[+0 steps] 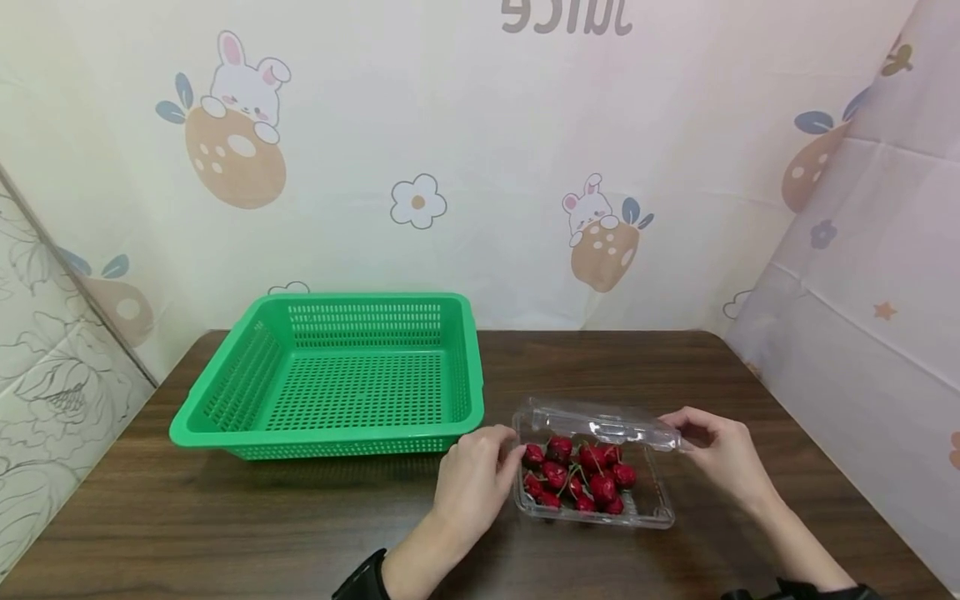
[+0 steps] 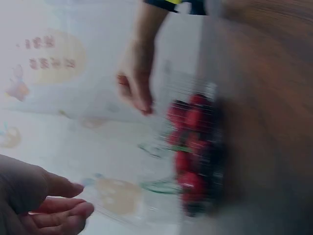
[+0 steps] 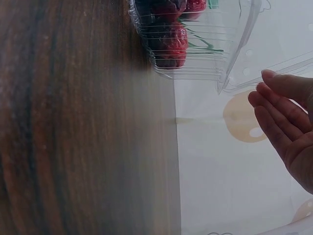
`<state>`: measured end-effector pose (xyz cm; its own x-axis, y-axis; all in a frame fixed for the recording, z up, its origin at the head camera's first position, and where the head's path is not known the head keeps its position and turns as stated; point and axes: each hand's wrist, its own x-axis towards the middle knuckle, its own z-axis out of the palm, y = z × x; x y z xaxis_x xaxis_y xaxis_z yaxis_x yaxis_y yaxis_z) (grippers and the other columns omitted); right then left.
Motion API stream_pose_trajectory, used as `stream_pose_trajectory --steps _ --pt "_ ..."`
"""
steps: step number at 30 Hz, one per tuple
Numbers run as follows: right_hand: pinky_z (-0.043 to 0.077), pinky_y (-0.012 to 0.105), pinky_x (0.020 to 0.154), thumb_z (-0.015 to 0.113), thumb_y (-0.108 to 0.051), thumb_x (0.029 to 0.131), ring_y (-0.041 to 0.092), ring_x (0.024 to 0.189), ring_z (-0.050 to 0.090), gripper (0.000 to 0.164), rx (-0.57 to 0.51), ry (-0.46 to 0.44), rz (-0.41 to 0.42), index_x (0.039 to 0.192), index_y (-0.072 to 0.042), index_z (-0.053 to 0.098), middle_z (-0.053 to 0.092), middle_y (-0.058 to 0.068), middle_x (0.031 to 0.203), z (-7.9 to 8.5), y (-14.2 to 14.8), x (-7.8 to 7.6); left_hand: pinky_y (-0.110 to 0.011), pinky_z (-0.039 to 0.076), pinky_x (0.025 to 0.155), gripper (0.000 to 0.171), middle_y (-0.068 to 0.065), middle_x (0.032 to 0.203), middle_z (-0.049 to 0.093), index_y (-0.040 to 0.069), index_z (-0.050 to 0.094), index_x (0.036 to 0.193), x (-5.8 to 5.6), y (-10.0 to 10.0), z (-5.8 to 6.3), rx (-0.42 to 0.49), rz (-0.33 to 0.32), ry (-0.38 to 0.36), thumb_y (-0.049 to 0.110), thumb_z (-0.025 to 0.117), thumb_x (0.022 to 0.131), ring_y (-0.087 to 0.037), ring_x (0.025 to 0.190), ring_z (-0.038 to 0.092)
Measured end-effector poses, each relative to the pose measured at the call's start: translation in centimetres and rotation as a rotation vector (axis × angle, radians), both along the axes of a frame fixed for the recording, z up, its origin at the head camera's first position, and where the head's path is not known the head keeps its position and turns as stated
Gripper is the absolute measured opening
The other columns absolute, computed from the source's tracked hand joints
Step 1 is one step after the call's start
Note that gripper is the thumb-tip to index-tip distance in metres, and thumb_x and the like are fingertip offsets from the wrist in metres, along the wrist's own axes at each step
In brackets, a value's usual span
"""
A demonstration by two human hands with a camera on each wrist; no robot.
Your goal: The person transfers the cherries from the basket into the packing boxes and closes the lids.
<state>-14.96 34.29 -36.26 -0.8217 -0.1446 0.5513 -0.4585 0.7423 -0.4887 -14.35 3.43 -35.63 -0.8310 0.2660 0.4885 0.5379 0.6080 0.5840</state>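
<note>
A clear plastic clamshell container of dark red cherries with green stems stands on the table. Its hinged clear lid is partly raised, tilted up over the back of the box. My right hand pinches the lid's right corner between thumb and fingertips. At the container's left edge, my left hand pinches with thumb and bent fingers; whether it has lid or rim there I cannot tell. In the left wrist view the cherries look blurred behind the clear wall.
Left of the container sits a green plastic basket with slotted walls, nothing inside it, its right corner near my left hand. Both stand on a dark wooden table. A printed curtain hangs behind the table's far edge.
</note>
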Motion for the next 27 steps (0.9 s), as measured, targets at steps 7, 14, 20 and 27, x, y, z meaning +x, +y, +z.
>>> stream_pose_trajectory --steps 7,14,20,27 --pt "0.043 0.009 0.063 0.069 0.016 0.064 -0.004 0.078 0.056 0.032 0.005 0.001 0.004 0.077 -0.013 0.065 0.066 0.001 0.083 0.0 -0.2 0.3 -0.018 0.041 0.061 0.005 0.002 0.078 0.055 0.009 0.063 0.08 0.5 1.0 2.6 0.092 -0.046 0.353 0.01 0.067 0.078 -0.01 0.07 0.049" --pt "0.043 0.009 0.068 0.072 0.012 0.064 -0.004 0.08 0.057 0.032 0.01 0.0 -0.001 0.075 -0.017 0.064 0.066 0.004 0.084 -0.3 -0.2 0.6 -0.038 0.034 0.096 0.033 -0.009 0.121 0.049 0.005 0.055 0.113 0.0 1.8 2.1 -0.076 -0.175 0.345 0.023 0.058 0.087 -0.021 0.119 0.04" --pt "0.042 0.008 0.067 0.072 0.013 0.062 -0.004 0.08 0.057 0.033 0.013 0.017 -0.017 0.076 -0.016 0.065 0.067 0.006 0.083 -0.5 -0.5 0.7 -0.042 0.034 0.095 0.039 -0.008 0.128 0.047 0.006 0.05 0.123 0.3 1.8 1.0 -0.274 -0.236 0.292 0.028 0.052 0.09 -0.023 0.122 0.038" --pt "0.041 0.006 0.068 0.07 0.017 0.062 -0.003 0.08 0.057 0.034 0.053 0.029 -0.032 0.076 -0.013 0.064 0.067 0.006 0.082 -0.3 -0.9 1.0 -0.03 0.037 0.092 0.035 -0.005 0.12 0.054 0.009 0.056 0.119 0.7 2.0 0.4 -0.363 -0.227 0.303 0.02 0.058 0.087 -0.022 0.114 0.047"
